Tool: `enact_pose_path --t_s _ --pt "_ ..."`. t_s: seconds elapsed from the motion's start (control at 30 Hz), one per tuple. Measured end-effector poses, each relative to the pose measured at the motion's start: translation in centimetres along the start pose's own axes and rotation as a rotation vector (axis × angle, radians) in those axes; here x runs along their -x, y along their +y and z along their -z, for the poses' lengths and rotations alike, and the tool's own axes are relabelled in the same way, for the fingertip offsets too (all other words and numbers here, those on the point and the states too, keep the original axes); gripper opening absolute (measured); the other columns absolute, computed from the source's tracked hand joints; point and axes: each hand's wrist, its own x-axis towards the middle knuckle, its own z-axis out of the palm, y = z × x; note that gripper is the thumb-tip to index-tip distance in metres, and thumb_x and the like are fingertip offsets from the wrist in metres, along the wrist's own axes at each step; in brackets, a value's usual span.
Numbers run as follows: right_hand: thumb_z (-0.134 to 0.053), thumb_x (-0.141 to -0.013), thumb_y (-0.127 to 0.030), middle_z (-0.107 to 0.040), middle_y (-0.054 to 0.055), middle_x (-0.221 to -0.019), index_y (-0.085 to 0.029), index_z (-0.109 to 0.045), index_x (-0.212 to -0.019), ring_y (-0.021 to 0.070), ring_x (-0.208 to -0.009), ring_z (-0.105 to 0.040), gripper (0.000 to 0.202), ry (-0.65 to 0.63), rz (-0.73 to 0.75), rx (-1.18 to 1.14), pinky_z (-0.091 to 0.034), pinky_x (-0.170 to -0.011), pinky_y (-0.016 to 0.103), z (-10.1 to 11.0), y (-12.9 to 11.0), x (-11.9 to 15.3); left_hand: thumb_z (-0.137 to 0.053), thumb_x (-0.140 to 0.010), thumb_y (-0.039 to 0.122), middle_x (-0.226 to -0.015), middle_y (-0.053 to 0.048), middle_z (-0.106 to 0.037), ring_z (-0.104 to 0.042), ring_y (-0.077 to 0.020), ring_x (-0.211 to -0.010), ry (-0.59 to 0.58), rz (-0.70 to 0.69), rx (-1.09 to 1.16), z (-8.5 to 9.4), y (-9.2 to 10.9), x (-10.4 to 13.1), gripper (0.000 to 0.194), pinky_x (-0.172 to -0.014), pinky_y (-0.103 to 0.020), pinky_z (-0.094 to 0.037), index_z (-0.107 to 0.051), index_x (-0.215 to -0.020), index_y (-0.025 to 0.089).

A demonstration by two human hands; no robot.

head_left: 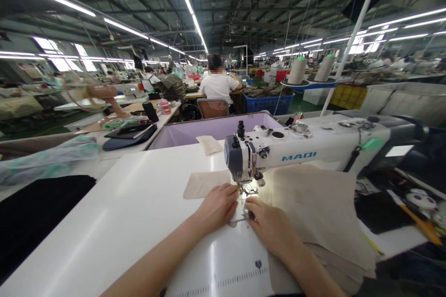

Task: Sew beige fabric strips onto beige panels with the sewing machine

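My left hand (219, 204) is bent beside the needle of a white sewing machine (292, 151), fingers closed together at the tips. What they pinch, if anything, is hidden. Beside these fingers lies a beige fabric piece (202, 185) with rounded corners, flat on the white table. Just right of the needle plate, my right hand (270, 220) is closed around a small dark metal tool (250, 215), perhaps thread snips, mostly covered by the fingers. A large beige cloth (313, 204) spreads under the machine arm and beneath my right forearm.
A smaller beige piece (210, 145) lies at the table's back edge, before a lilac bin (216, 126). Black cloth (42, 218) covers the left side. Thread cones (297, 70) stand behind the machine. A co-worker (219, 86) sits ahead near a blue crate (268, 103).
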Motion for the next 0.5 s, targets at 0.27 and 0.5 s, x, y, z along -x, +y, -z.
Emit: enact_pose_path --t_s 0.27,0.5 --pt "-0.055 -0.094 -0.014 -0.07 0.001 -0.126 -0.025 -0.069 -0.116 0.0199 -0.1 -0.072 0.028 -0.012 -0.014 -0.014 -0.049 -0.081 0.026 0.14 -0.04 0.03 -0.048 -0.097 0.017 -0.124 -0.01 -0.066 -0.06 -0.0259 -0.117 0.01 -0.013 -0.008 -0.22 0.04 0.05 0.027 -0.1 -0.042 -0.052 -0.061 -0.121 0.02" --pt "-0.055 -0.093 -0.013 -0.07 0.0 -0.127 -0.024 -0.069 -0.116 0.0199 -0.096 -0.073 0.029 -0.007 -0.016 -0.01 -0.049 -0.079 0.026 -0.04 -0.06 0.12 -0.049 -0.097 0.018 -0.124 -0.009 -0.067 -0.059 -0.0264 -0.118 0.0 -0.008 -0.036 -0.03 -0.32 -0.05 0.027 -0.101 -0.044 -0.05 -0.061 -0.121 0.02"
